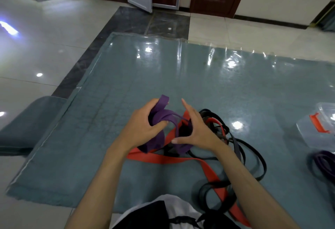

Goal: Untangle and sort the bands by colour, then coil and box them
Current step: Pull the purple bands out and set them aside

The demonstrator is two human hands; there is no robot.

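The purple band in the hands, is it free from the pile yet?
Not yet. The purple band still runs under the red band.

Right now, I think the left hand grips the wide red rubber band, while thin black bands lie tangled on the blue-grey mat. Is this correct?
Not quite. The head view shows the left hand gripping the wide purple rubber band, not the red band, which lies beneath it. The thin black bands do lie tangled on the blue-grey mat.
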